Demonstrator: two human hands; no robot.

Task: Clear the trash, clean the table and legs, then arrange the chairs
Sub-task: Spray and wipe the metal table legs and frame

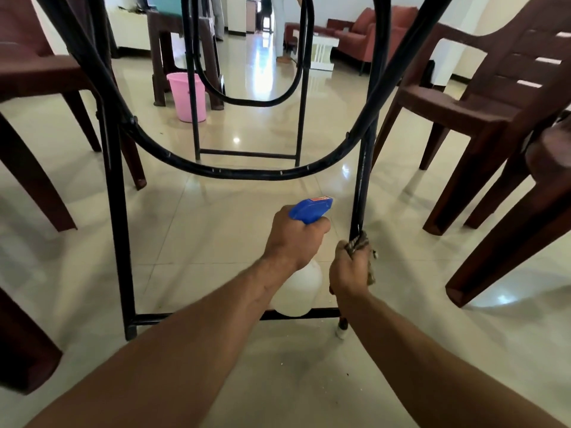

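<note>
I look from low down at the black metal frame of the table. My left hand (293, 239) grips a white spray bottle (301, 288) with a blue trigger head, its nozzle aimed at the near right table leg (361, 186). My right hand (350, 270) holds a brown cloth (360, 244) wrapped around that leg near its lower end. The near left leg (119, 227) stands untouched, joined to the right one by a bottom crossbar (191, 318) and a curved brace (247, 173).
Brown plastic chairs stand at the left (37, 97) and at the right (494, 118) of the table. A pink bucket (187, 97) sits on the tiled floor behind the far legs. Crumbs speckle the floor in front. Sofas and a standing person are far back.
</note>
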